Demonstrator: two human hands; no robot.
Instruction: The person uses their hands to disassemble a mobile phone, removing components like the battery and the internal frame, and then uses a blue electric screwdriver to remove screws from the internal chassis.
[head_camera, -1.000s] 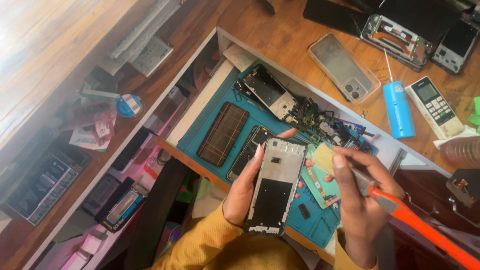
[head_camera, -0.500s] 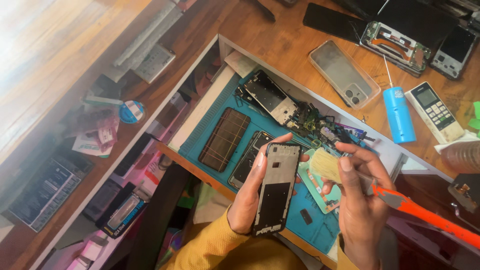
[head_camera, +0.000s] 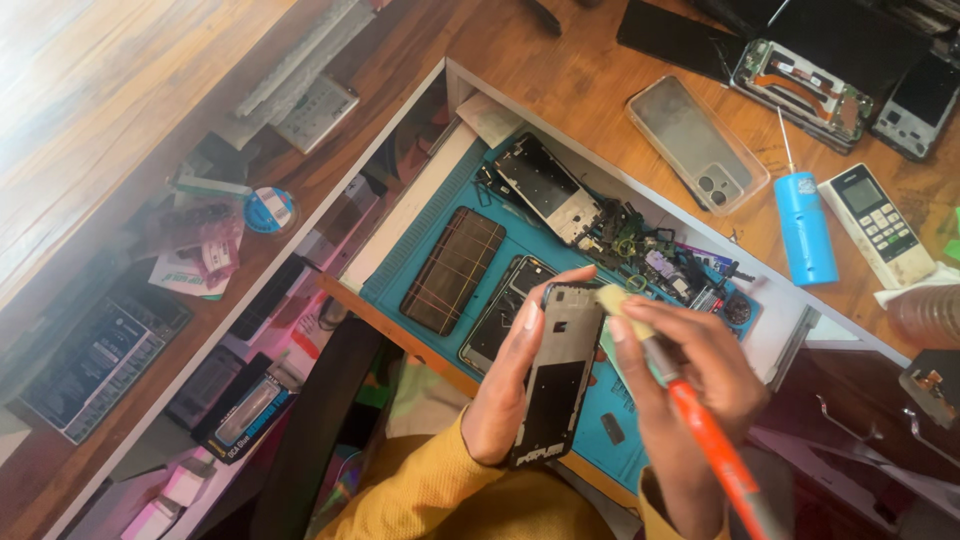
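My left hand (head_camera: 512, 385) grips a black phone frame (head_camera: 557, 372), held upright over the blue work mat (head_camera: 590, 420) in an open drawer. My right hand (head_camera: 690, 385) holds an orange-handled brush (head_camera: 705, 435). The brush's pale bristles (head_camera: 612, 300) touch the top right corner of the frame. A yellow sleeve covers my left forearm.
On the mat lie a dark phone with rubber bands (head_camera: 454, 270), another phone (head_camera: 505, 312), a bare frame (head_camera: 546, 190) and several small parts. The wooden desk holds a clear phone case (head_camera: 697, 143), blue can (head_camera: 805, 227), white remote (head_camera: 878, 223) and opened phones. Shelves at the left hold boxes.
The brush tip has moved left, from beside the frame onto its top corner. The frame has stayed in my left hand, shifted slightly.
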